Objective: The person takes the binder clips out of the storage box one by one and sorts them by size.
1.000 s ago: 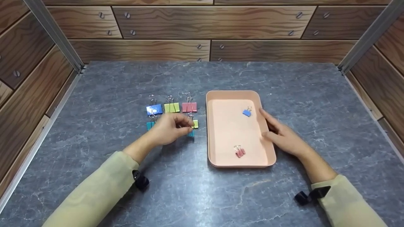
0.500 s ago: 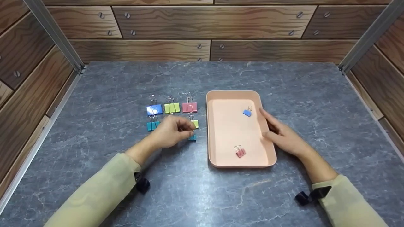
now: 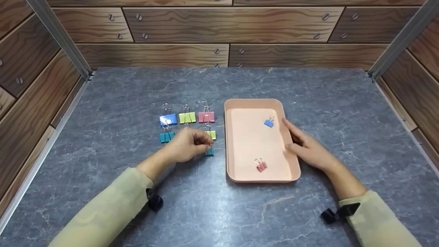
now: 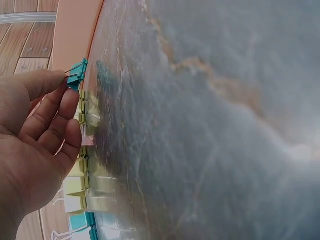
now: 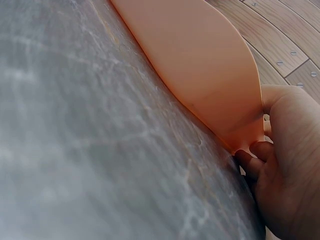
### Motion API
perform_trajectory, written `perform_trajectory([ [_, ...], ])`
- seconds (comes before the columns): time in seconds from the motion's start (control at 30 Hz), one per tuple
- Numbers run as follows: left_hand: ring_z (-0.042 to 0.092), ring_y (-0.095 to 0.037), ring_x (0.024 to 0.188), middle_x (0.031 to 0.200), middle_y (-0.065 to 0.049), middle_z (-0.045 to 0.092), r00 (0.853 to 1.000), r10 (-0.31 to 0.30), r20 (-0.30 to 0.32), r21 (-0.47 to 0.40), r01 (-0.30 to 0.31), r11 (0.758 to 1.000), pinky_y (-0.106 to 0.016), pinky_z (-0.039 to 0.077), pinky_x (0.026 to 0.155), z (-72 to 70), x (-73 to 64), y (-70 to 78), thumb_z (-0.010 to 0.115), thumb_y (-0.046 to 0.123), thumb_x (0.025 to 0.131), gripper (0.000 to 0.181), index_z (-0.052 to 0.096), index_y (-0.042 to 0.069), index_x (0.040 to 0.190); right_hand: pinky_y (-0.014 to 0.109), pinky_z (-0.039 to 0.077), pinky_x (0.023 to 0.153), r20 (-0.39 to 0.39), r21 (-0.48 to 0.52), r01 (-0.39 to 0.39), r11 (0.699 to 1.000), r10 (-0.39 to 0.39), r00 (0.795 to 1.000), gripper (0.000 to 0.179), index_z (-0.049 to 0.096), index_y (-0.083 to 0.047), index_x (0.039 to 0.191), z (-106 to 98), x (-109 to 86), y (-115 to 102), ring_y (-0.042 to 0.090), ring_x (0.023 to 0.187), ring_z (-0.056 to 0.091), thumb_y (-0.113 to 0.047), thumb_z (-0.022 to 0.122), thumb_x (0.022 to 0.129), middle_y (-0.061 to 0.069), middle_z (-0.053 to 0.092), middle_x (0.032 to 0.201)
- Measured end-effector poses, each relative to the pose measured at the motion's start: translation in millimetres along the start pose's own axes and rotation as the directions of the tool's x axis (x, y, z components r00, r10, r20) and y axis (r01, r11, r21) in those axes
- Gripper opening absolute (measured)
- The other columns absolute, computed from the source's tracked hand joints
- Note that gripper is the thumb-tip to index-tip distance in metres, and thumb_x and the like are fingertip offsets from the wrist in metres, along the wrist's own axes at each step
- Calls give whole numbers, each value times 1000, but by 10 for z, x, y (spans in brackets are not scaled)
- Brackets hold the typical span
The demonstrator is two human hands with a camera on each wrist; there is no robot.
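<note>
My left hand pinches a small teal binder clip by its wire handles between thumb and forefinger, close over the table at the tray's left. Beside and behind this hand, larger binder clips lie in rows: blue, lime and pink at the back, teal and a smaller lime one in front. The hand covers part of the front row. My right hand holds the peach tray by its right wall, thumb tip over the rim, some fingers low against the outside.
Inside the tray sit a small blue binder clip near the far right and small pink binder clips near the front. Wood-patterned walls enclose the grey marbled table at the back and sides.
My left hand has shifted slightly right and toward me, carrying the small teal clip from beside the lime clip to just in front of it. The right hand and tray stay put.
</note>
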State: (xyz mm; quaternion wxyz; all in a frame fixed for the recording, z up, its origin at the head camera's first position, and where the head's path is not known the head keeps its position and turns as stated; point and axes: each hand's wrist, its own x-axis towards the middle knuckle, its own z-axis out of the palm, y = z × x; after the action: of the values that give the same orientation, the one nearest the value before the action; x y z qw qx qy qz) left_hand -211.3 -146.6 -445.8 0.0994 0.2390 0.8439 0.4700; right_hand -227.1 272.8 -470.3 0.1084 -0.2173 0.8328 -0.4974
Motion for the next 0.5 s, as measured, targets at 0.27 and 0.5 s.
perform_trajectory([
  [0.27, 63, -10, 76, 90, -4, 77, 1000, -1, 6, -5, 1, 1000, -24, 54, 67, 8, 9, -19, 74, 1, 96, 9, 79, 0, 104, 10, 29, 113, 6, -4, 9, 1000, -9, 1000, 76, 21, -17, 171, -10, -1, 14, 36, 155, 27, -6, 59, 106, 18, 21, 173],
  [0.5, 63, -10, 79, 94, -5, 78, 1000, 8, 8, 20, -8, 1000, -25, 54, 71, -9, 7, -2, 74, 1, 96, 11, 80, -1, 105, 10, 29, 113, 4, 2, 17, 1000, -17, 1000, 76, 22, -17, 170, -9, -5, 22, 36, 155, 27, -5, 60, 105, 17, 21, 173],
])
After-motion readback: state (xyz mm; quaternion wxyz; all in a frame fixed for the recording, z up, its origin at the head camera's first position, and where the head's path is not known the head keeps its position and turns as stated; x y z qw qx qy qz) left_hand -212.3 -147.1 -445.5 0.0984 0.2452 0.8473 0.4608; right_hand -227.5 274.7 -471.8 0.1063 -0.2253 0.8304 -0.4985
